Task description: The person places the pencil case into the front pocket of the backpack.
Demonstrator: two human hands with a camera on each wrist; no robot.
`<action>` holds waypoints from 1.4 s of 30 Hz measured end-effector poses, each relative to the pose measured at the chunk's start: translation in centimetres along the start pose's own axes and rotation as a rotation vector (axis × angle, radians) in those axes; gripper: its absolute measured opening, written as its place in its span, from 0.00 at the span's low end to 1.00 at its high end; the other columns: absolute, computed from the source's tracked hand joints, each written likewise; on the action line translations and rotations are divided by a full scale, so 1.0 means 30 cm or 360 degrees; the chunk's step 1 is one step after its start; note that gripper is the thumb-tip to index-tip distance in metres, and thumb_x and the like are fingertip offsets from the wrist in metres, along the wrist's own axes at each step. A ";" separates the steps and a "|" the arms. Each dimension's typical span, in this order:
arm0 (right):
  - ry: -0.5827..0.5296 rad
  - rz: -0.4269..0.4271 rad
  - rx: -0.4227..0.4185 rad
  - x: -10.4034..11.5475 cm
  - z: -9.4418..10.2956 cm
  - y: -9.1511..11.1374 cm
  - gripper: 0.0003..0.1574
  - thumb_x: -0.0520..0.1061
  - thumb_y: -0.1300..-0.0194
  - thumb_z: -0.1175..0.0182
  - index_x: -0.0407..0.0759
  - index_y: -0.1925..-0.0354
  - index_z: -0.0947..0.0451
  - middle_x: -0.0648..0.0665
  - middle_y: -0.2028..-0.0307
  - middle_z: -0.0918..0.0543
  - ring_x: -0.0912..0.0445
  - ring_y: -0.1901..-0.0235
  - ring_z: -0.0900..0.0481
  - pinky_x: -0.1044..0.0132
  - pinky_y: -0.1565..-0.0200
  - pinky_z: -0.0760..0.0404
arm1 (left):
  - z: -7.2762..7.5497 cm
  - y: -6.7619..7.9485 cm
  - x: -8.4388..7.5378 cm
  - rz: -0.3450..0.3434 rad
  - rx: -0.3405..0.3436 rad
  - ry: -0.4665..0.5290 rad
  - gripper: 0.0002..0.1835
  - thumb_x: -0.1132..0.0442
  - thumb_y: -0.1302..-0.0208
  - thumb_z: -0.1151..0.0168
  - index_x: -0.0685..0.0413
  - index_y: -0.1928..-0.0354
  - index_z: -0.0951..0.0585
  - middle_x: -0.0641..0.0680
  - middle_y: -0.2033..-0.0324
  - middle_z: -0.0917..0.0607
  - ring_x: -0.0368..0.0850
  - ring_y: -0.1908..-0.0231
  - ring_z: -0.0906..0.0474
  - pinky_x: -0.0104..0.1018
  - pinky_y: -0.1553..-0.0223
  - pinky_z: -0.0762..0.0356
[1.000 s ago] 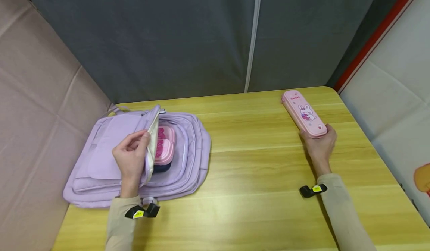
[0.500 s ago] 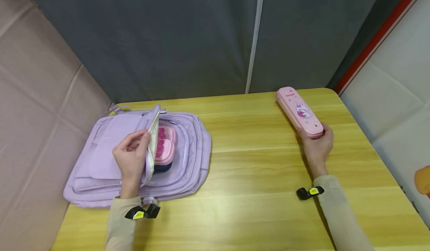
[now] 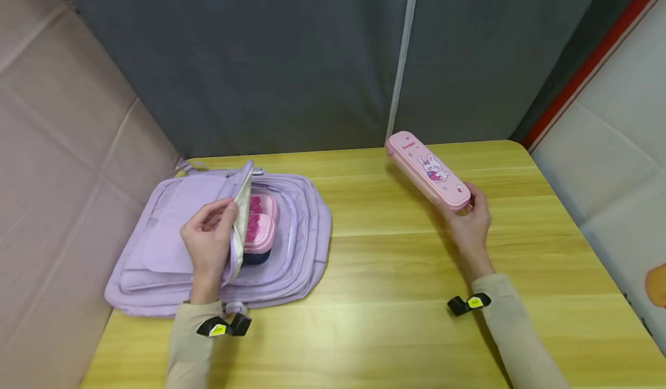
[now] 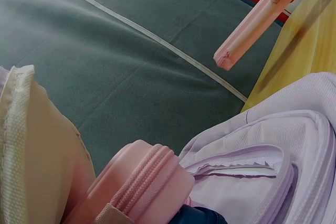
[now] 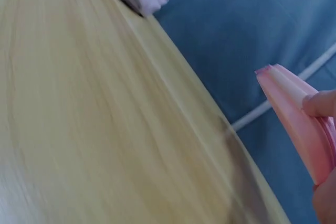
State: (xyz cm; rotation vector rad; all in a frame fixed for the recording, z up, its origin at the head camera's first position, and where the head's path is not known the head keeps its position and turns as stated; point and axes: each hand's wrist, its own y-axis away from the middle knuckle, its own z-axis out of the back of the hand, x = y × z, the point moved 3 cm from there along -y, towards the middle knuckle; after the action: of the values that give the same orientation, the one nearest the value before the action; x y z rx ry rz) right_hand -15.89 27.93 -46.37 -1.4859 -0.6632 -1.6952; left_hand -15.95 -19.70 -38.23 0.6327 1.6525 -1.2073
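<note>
On the left of the table lies a lilac backpack point(image 3: 307, 227) with its front pocket unzipped. My left hand point(image 3: 210, 241) pinches the edge of the pocket's flap point(image 3: 241, 227) and holds it raised. Inside the pocket sit pink cases point(image 3: 260, 233) with darker pink markings, and a dark blue item point(image 3: 256, 258) beneath them. At the right, my right hand point(image 3: 468, 224) grips the near end of a pink pencil case point(image 3: 429, 169) printed with a rabbit and the word Sweet. In the left wrist view the pencil case point(image 4: 252, 30) hangs above the table, its shadow apart from it.
The wooden table point(image 3: 374, 296) runs between the backpack and the right hand. Behind its far edge hangs a dark grey curtain point(image 3: 260, 59) with a pale strip. A light wall panel point(image 3: 67, 175) stands close at the left, a white one point(image 3: 619, 163) at the right.
My right hand has carried the pencil case leftward from the table's right side, and it now looks lifted. The left hand still holds the flap. The view has shifted slightly.
</note>
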 end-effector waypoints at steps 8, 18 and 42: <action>-0.0112 0.0136 0.0276 0.037 -0.063 0.022 0.46 0.34 0.44 0.26 0.37 0.31 0.34 0.42 0.35 0.27 0.60 0.38 0.30 0.69 0.28 0.33 | -0.019 0.003 0.001 0.0012 -0.0002 0.0057 0.10 0.75 0.41 0.32 0.80 0.60 0.16 0.43 0.75 0.12 0.31 0.77 0.17 0.19 0.68 0.18; -0.0077 0.0215 0.0643 0.063 -0.166 0.050 0.45 0.39 0.41 0.26 0.38 0.29 0.35 0.41 0.33 0.28 0.55 0.35 0.31 0.66 0.25 0.38 | -0.016 0.005 -0.003 0.0023 -0.0027 0.0051 0.10 0.74 0.40 0.32 0.79 0.60 0.15 0.43 0.75 0.11 0.32 0.75 0.16 0.19 0.66 0.18; 0.0003 0.0352 0.1167 0.140 -0.351 0.130 0.49 0.38 0.45 0.24 0.36 0.29 0.35 0.38 0.31 0.29 0.46 0.29 0.32 0.56 0.24 0.38 | -0.067 0.043 -0.002 0.0067 0.0067 0.0082 0.10 0.74 0.39 0.33 0.77 0.59 0.15 0.42 0.74 0.11 0.32 0.73 0.15 0.21 0.66 0.17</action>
State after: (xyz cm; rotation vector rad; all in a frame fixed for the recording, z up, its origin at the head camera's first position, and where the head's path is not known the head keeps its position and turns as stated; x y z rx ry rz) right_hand -18.85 16.46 -44.60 -0.9829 -0.9499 -1.1028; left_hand -15.65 -17.38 -38.61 0.7268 1.6520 -1.2069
